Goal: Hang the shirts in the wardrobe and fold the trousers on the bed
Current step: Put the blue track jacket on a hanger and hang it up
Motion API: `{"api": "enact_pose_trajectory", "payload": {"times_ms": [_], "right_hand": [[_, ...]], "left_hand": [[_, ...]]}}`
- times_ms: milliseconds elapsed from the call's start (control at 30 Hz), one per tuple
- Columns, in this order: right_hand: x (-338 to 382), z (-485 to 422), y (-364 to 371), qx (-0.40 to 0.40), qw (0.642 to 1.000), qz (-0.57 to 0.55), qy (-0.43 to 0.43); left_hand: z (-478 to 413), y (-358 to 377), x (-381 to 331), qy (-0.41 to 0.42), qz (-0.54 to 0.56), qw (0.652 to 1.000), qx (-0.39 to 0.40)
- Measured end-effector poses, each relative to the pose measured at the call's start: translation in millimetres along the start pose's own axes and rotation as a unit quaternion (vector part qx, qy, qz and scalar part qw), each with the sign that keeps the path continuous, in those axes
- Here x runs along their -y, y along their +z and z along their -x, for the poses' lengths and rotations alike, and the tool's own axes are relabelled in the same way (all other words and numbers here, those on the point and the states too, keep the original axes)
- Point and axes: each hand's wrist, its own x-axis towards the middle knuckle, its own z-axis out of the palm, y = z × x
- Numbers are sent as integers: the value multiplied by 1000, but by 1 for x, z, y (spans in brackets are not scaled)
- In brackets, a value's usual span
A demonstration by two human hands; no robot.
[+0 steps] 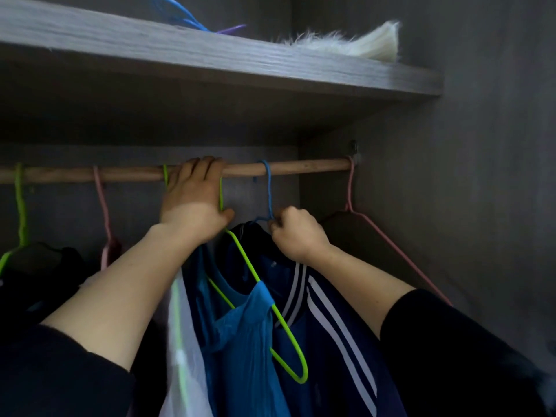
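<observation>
Inside the wardrobe a wooden rail (307, 167) runs across. My left hand (195, 197) curls over the rail and grips the hook of a green hanger (255, 278) that carries a blue sleeveless top (240, 332). My right hand (298, 236) pinches the neck of a blue hanger (268, 188) hooked on the rail; a navy shirt with white stripes (331, 326) hangs from it. A white garment (180, 356) hangs just left of the blue top.
A grey shelf (210, 52) sits above the rail with spare hangers (192, 19) and a white furry item (355, 43). More hangers occupy the rail: green (20, 206) and pink (102, 206) at left, pink (350, 188) against the right wall (481, 176).
</observation>
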Motion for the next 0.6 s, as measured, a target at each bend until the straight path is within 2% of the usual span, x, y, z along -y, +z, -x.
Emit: {"api": "enact_pose_trajectory", "payload": {"times_ms": [100, 233, 333, 467, 600], "right_hand": [[-4, 3, -1, -5, 1000, 16, -1], [-15, 6, -19, -2, 999, -16, 29], [-29, 8, -36, -91, 989, 111, 32], [-52, 9, -54, -178, 948, 263, 22], [-67, 10, -57, -135, 911, 386, 63]], "left_hand": [[-1, 2, -2, -7, 2, 1000, -4], [-1, 3, -4, -15, 16, 1000, -18], [-1, 5, -5, -17, 19, 999, -31], [-2, 9, -5, -18, 14, 999, -42], [-1, 9, -5, -20, 19, 999, -44]]}}
